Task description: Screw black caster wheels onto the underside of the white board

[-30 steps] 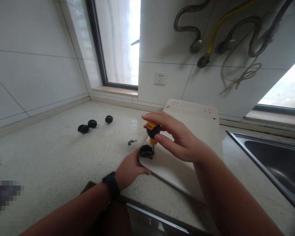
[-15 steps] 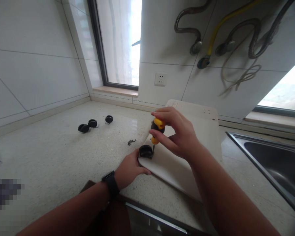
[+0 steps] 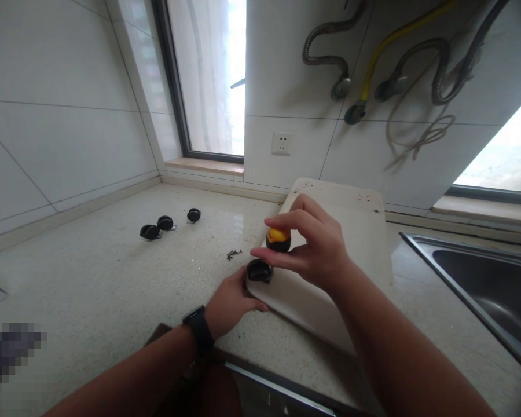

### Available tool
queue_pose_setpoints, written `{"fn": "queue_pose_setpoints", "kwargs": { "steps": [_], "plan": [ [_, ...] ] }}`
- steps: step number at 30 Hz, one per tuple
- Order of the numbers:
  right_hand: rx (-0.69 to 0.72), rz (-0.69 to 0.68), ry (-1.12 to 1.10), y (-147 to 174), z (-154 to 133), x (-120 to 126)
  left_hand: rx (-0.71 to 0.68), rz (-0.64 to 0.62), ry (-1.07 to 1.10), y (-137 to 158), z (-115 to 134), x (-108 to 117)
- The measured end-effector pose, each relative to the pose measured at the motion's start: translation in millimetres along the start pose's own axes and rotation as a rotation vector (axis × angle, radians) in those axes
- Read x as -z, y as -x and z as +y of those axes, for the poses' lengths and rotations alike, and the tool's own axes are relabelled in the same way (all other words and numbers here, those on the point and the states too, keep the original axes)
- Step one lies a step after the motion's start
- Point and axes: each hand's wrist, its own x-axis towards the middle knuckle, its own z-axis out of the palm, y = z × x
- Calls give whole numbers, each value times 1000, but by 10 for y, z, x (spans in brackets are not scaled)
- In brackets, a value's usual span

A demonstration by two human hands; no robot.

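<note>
A pale board (image 3: 312, 313) with rounded corners lies on the counter. On its near left corner stands a black caster (image 3: 259, 270). My left hand (image 3: 232, 304), with a black watch on its wrist, grips this corner, thumb along the near edge and fingers partly hidden beside the caster. Above the caster's plate, my right hand (image 3: 310, 243) has its thumb and fingers around the yellow and black handle of a screwdriver (image 3: 278, 238). The screwdriver's shaft and tip are hidden beneath the handle and thumb. Small dark screws (image 3: 233, 254) lie in a pile left of the board.
Three loose black casters (image 3: 165, 223) sit farther back on the speckled counter (image 3: 113, 301). At the right is a steel sink (image 3: 481, 289). Hoses (image 3: 330, 59) and a socket (image 3: 282, 143) are on the tiled wall. Small holes mark the board's far corners.
My right hand has turned and shifted slightly down on the screwdriver, whose handle now looks more end-on. The left hand keeps its place on the board's corner. The view has shifted slightly.
</note>
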Motion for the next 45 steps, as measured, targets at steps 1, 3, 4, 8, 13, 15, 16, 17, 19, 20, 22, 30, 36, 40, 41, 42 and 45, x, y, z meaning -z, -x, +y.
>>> {"fn": "queue_pose_setpoints", "kwargs": {
  "steps": [1, 3, 4, 8, 13, 15, 16, 17, 19, 20, 22, 30, 36, 40, 41, 42, 45],
  "plan": [
    [4, 20, 18, 11, 5, -8, -4, 4, -11, 1, -1, 1],
    [-16, -31, -18, 23, 23, 3, -20, 12, -39, 3, 9, 3],
    [-39, -94, -78, 24, 33, 19, -31, 13, -48, 4, 19, 3],
    [-170, -364, -413, 23, 54, 90, -55, 4, -31, 10, 56, 0],
    [-256, -356, -419, 28, 43, 62, -14, 15, -94, 12, 53, 9],
    [-190, -254, -301, 35, 29, 17, -13, 18, -99, 8, 38, 11],
    [-162, -200, -231, 40, 18, -6, -14, 19, -89, 5, 31, 10],
    [-146, -155, -164, 46, 5, -28, -13, 19, -77, 4, 25, 8],
    [-141, -113, -70, 54, -28, -58, -9, 19, -65, 4, 23, 4],
    [-145, -126, -44, 54, -45, -65, -10, 17, -67, 6, 26, 2],
    [-144, -190, -47, 45, -69, -55, -24, 9, -66, 11, 38, 0],
    [-169, -472, -409, -17, 13, 134, -40, -1, -80, 13, 54, 7],
    [-146, -263, -231, -4, 32, 81, -25, 17, -115, 14, 69, 17],
    [-107, -80, 18, 19, 12, 17, -5, 15, -100, 18, 59, 6],
    [-114, -79, 52, 24, 5, 6, -5, 15, -95, 20, 56, 5],
    [-120, -103, 47, 29, -2, -4, -7, 16, -95, 21, 53, 5],
    [-137, -259, -187, 50, -22, -22, -25, 21, -100, 26, 51, 10]
  ]
}}
